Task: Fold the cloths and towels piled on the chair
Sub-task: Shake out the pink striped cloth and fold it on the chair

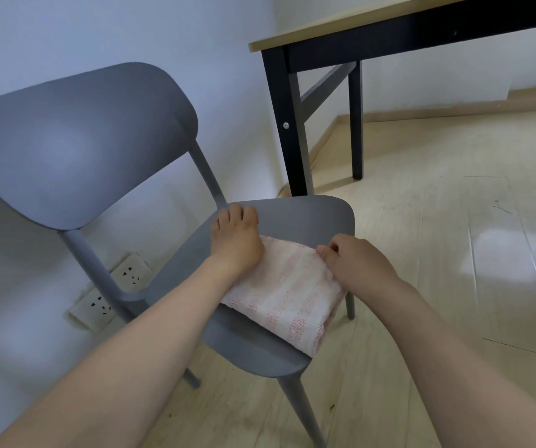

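Observation:
A pink and white striped towel point(287, 295), folded into a thick rectangle, lies on the right half of the grey chair's seat point(250, 347). My left hand point(236, 239) lies flat with its fingers stretched, its heel on the towel's far left corner and its fingertips on the bare seat. My right hand point(354, 260) sits at the towel's far right corner, fingers curled and pinching the towel's edge there. No other cloth is visible on the chair.
The chair's grey backrest point(76, 143) rises at the left. A desk with a wooden top point(373, 17) and black legs point(287, 124) stands behind the chair at the right. Wall sockets point(111, 291) sit low on the left wall. Light wooden floor point(454, 221) spreads to the right.

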Tool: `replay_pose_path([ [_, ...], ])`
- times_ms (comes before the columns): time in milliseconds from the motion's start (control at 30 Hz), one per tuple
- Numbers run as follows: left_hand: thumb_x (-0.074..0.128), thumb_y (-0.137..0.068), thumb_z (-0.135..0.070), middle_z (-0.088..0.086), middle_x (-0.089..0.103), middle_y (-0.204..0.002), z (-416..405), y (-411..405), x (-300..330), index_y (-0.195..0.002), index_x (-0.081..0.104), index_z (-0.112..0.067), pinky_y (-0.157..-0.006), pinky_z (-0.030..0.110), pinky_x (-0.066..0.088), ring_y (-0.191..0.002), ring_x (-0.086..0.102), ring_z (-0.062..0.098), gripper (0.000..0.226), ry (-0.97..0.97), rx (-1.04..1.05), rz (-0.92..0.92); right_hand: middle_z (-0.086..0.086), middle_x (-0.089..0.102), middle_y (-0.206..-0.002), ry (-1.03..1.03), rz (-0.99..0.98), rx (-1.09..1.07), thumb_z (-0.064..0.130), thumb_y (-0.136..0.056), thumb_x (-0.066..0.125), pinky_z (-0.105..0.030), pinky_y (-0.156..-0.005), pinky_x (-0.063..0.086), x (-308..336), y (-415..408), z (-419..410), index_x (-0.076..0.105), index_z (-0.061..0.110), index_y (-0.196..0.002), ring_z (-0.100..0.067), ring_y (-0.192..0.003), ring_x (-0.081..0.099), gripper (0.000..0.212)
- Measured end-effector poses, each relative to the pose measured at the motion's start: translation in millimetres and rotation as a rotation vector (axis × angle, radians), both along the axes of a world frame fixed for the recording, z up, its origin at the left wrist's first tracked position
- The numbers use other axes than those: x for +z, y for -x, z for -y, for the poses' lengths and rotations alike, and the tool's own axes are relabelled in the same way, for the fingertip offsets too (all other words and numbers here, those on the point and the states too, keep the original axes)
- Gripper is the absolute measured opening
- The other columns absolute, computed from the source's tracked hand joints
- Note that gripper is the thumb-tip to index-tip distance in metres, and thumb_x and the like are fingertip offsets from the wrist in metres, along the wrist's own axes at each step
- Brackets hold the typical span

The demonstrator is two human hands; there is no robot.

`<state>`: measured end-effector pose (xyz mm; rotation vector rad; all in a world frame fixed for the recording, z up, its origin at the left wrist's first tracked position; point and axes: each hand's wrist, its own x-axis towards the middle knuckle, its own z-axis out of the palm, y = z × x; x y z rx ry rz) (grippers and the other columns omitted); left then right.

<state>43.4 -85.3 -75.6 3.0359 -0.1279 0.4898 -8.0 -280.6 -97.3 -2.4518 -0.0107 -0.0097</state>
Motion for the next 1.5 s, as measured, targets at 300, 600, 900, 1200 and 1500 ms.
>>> replay_pose_path([
  [300, 0.044, -0.074, -0.080, -0.013, 0.011, -0.158, 1, 155, 7, -0.149, 0.014, -0.036, -0.120, 0.037, 0.011, -0.145, 0.006, 0.007, 0.093, -0.002, -0.171, -0.500, -0.006, 0.049, -0.083, -0.128, -0.151, -0.065, 0.024, -0.100, 0.039, -0.028, -0.068, 0.034, 13, 0, -14, 0.041, 0.012, -0.070, -0.024, -0.081, 0.048, 0.032],
  [600, 0.046, -0.087, -0.054, -0.004, 0.020, -0.158, -1, 168, -9, -0.151, 0.023, -0.024, -0.117, 0.027, 0.008, -0.144, 0.018, 0.015, 0.074, -0.031, -0.263, -0.171, -0.012, 0.049, -0.093, -0.414, -0.306, 0.085, -0.004, -0.091, 0.025, -0.026, -0.041, 0.039, 32, 29, -14, 0.053, 0.018, -0.091, -0.023, -0.059, 0.046, 0.036],
  [900, 0.044, -0.080, -0.006, 0.002, 0.069, -0.115, -27, 169, 0, -0.112, 0.069, -0.011, -0.094, 0.031, 0.051, -0.106, 0.064, 0.017, 0.041, 0.061, -0.451, 0.144, -0.016, 0.055, -0.098, -0.586, -0.490, 0.024, 0.001, -0.099, 0.033, -0.028, -0.050, 0.054, 56, 51, -2, 0.065, 0.006, -0.099, -0.022, -0.061, 0.058, 0.032],
  [1200, 0.041, -0.091, -0.023, -0.002, 0.064, -0.082, -27, 169, 20, -0.091, 0.067, -0.010, -0.076, 0.031, 0.044, -0.082, 0.056, 0.014, 0.029, 0.935, -0.164, -0.384, -0.004, 0.051, -0.113, -0.047, -0.412, 0.445, 0.002, -0.087, 0.060, -0.036, -0.092, 0.050, 40, 57, 10, 0.051, 0.030, -0.120, -0.025, -0.105, 0.053, 0.044],
  [1500, 0.055, -0.094, -0.042, -0.014, 0.064, -0.097, -28, 175, 13, -0.102, 0.060, -0.034, -0.078, 0.026, 0.051, -0.089, 0.059, 0.003, 0.013, 0.620, -0.249, -0.392, 0.005, 0.052, -0.109, -0.260, -0.047, 0.325, 0.035, -0.087, 0.065, -0.026, -0.087, 0.046, 33, 48, 5, 0.067, 0.015, -0.103, -0.017, -0.103, 0.053, 0.026],
])
